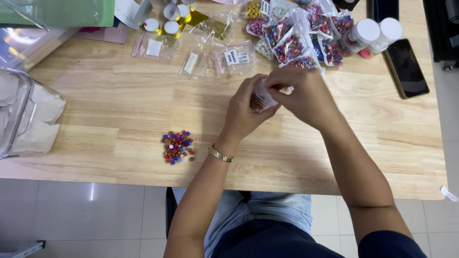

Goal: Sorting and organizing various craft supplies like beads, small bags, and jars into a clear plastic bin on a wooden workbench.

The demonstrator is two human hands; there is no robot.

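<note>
Wide wooden table point(119, 105) fills the view, and off on its far-left edge sits a clear plastic container point(16, 112) with pale contents. Along the back there's a cluster of clear bags of mixed-colour beads point(306, 40), with 2 white-capped bottles point(375, 33) beside them and a dark phone point(406, 67) lying flat to the right. Now to the action at centre: both hands are up together over the table, and between them is 1 small clear bag point(262, 99) with dark reddish bits showing inside. The left hand point(246, 112) is curled closed around the bag's lower part, gold watch point(220, 153) on that wrist. The right hand point(306, 95) is pinched shut at the bag's top edge, fingertips tight on the plastic. Looks like the bag's mouth is being worked right now, though whether it's open I can't tell. Any next move calls for a steady grip so nothing spills. Well apart, down-left, a small loose pile of coloured beads point(177, 146) rests on the wood.
</note>
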